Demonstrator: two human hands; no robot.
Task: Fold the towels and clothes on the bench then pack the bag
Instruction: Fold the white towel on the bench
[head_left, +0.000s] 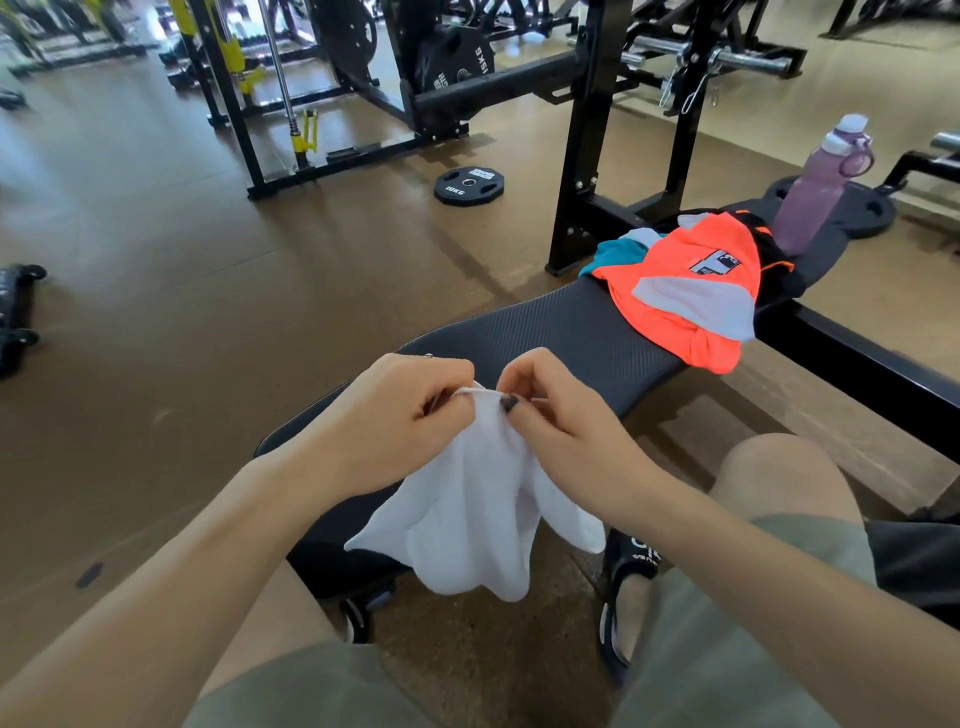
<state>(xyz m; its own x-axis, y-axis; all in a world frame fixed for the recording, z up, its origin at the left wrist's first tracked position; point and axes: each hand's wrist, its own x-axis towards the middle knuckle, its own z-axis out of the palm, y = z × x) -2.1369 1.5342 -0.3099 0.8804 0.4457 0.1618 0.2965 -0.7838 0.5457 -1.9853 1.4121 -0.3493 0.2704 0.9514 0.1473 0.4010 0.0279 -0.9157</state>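
- At the bottom of the frame my two knees in olive-green shorts (691, 649) frame the view, and my foot in a black slide sandal (631, 597) rests on the brown floor at lower right of centre.
- My left hand (395, 405) sits just left of centre, fingers curled, thumb and forefinger pinching the top edge of a white terry towel (467, 519).
- My right hand (556, 405) is right beside it, nearly touching, fingers likewise curled and pinching the same edge; a dark-painted thumbnail shows against the cloth.
- The towel hangs from both pinches in loose folds, down over the near end of the black textured padded bench (566, 332), its lower edge dangling below the pad.
- Further along the bench, in the right half of the frame, lies a bright orange sports shirt with white panels and a dark logo (691, 291), spread flat and drooping off the near edge.
- Touching it on the left is a teal garment (618, 254), partly covered; behind it, a black garment with orange trim (774, 254).
- At the bench's far end, upper right, a purple translucent water bottle with a pale cap (821, 192) stands upright.
- Beyond, upper centre, a black weight plate marked 10KG (469, 185) lies flat on the floor beside a black steel rack frame (587, 171).
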